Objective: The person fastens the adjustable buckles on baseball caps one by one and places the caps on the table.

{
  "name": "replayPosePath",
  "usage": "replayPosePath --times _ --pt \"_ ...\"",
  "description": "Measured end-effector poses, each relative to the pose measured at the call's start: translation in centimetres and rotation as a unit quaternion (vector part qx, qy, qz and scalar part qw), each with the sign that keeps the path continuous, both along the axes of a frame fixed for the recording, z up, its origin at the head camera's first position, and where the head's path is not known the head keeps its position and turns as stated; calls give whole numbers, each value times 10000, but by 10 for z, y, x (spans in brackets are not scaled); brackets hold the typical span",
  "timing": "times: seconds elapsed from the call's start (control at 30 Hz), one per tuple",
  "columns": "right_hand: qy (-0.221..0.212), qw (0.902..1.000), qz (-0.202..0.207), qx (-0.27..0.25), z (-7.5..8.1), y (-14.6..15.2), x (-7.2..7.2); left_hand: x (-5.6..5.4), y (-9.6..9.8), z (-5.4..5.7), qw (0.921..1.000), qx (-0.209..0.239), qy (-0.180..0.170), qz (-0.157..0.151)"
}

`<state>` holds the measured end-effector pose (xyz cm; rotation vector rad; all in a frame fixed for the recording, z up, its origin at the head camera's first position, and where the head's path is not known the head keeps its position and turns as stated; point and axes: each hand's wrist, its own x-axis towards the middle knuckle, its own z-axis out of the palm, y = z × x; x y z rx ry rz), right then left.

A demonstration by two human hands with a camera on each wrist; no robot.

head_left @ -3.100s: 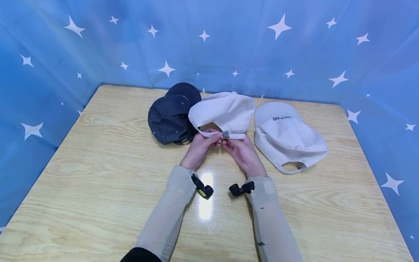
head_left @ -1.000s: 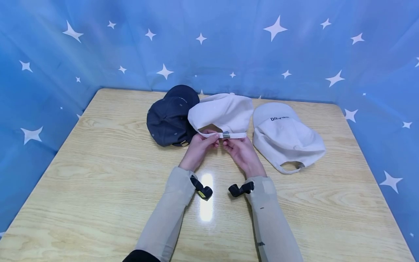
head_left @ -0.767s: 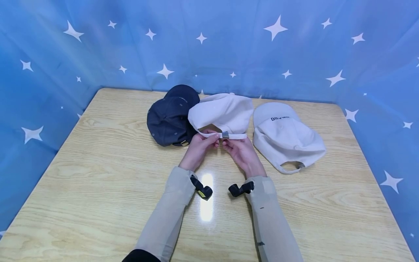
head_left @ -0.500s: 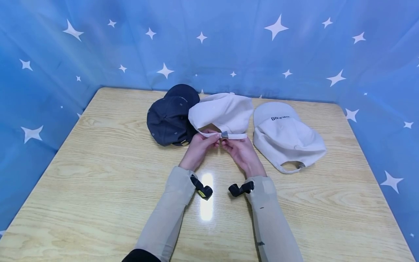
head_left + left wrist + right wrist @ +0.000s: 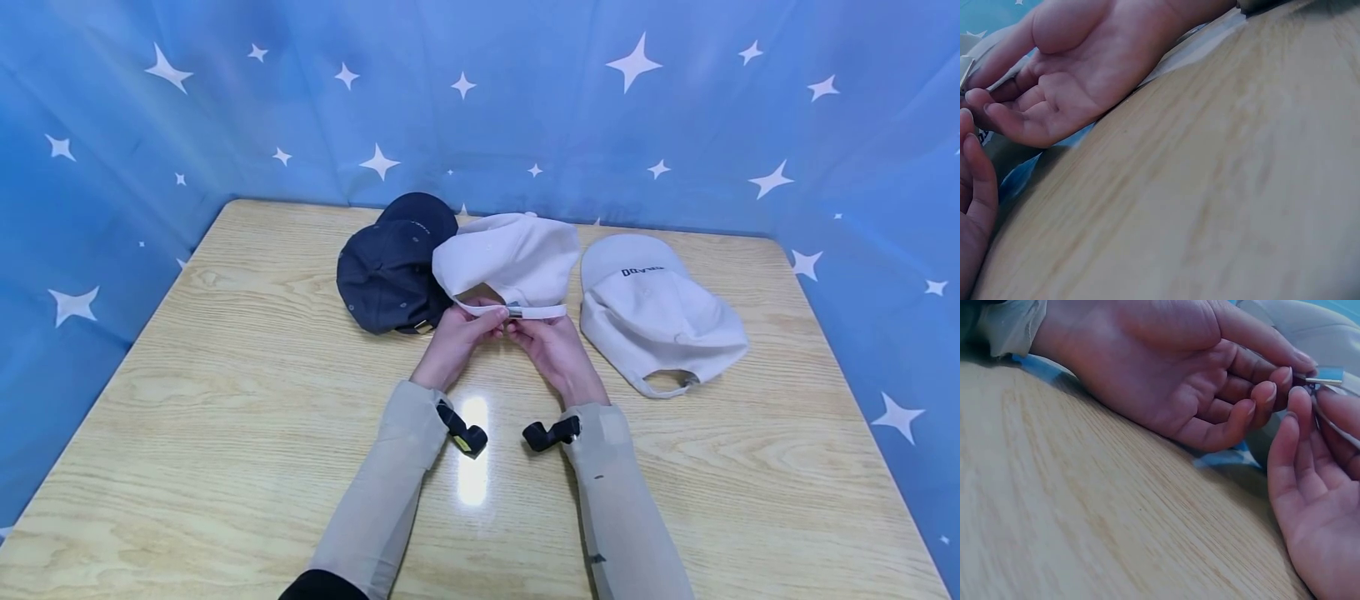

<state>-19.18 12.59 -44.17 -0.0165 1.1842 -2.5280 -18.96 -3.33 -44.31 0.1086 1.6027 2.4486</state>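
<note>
In the head view a white baseball cap (image 5: 510,254) is held in the middle of the row, its back strap (image 5: 546,312) toward me. My left hand (image 5: 459,340) pinches the strap just left of a small metal buckle (image 5: 514,312), thumb on top. My right hand (image 5: 557,354) grips the strap's right part from below, fingers curled under it. The right wrist view has the shiny buckle (image 5: 1327,375) at the left thumb's tip, and the two hands' fingertips almost meet below it. The left wrist view shows the right hand's palm (image 5: 1079,81) and curled fingers; the cap is mostly cut off.
A dark navy cap (image 5: 386,275) lies against the held cap's left side. Right of it rests another white cap (image 5: 660,312) with dark lettering on its front. All are near the back of a wooden table (image 5: 225,433), before a blue curtain (image 5: 480,125) with white stars.
The buckle has tilted between the fingers, from its broad face to a thin edge in the head view. Both hands keep their places on the strap, and the other caps lie as before.
</note>
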Motion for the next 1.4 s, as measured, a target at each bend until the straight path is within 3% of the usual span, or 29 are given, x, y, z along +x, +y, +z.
replayPosePath --times 0.47,1.07,1.4 --pt "514 9972 511 194 1 -1 4 1 0 -3 10000 -48 27 26" --pt "472 9971 428 426 3 -1 4 0 1 -4 9998 74 172 -49" --pt "722 9947 316 654 1 1 4 -1 1 -1 10000 -2 18 23"
